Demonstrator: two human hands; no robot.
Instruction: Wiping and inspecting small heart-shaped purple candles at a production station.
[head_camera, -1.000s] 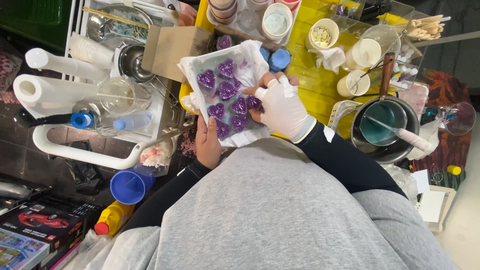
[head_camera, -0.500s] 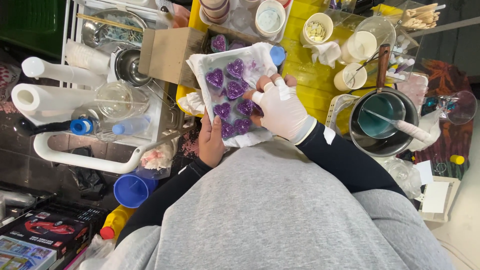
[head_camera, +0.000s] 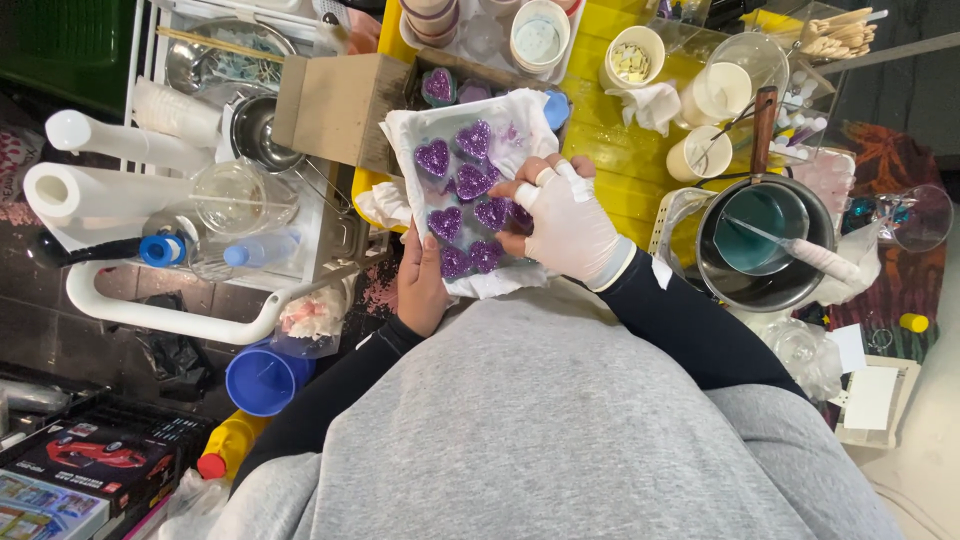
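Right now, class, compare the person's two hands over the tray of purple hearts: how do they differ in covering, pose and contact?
1. The right hand wears a white glove with the fingertips bare; the left hand is wholly bare.
2. The right hand lies on top of the white tray, fingers on a purple glitter heart; the left hand grips the tray's near edge.
Both have black sleeves and touch the same tray.

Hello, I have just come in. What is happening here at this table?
A person in a grey top holds a white mould tray of purple glittery hearts in front of the body. The bare left hand supports the tray's near edge, while the right hand, in a white glove with the fingertips bare, rests on the hearts at the tray's right side. Beside it on the yellow table stand paper cups and a metal pot of teal liquid.
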